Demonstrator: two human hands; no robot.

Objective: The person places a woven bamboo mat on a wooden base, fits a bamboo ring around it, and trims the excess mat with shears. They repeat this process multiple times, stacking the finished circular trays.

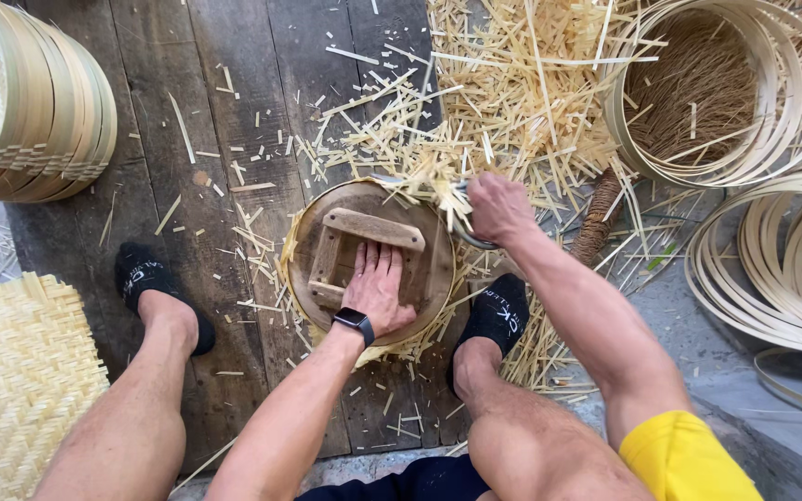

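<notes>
A round wooden form [317, 243] with a small wooden frame [364, 227] on top lies on the plank floor, over a woven bamboo mat whose edge sticks out around it. My left hand [381, 286], a dark watch on its wrist, presses flat on the form. At the form's upper right rim my right hand [498, 206] is closed on a metal cutting tool [464, 232], whose blade [392, 182] reaches left along the rim. Cut bamboo strips fan out there.
A big heap of bamboo offcuts [503, 93] lies beyond the form. Stacked bamboo hoops [772, 102] and loose rings [782, 269] are at right. Finished woven lids [30, 102] stand at upper left, a woven mat [11, 371] at lower left. My socked feet flank the form.
</notes>
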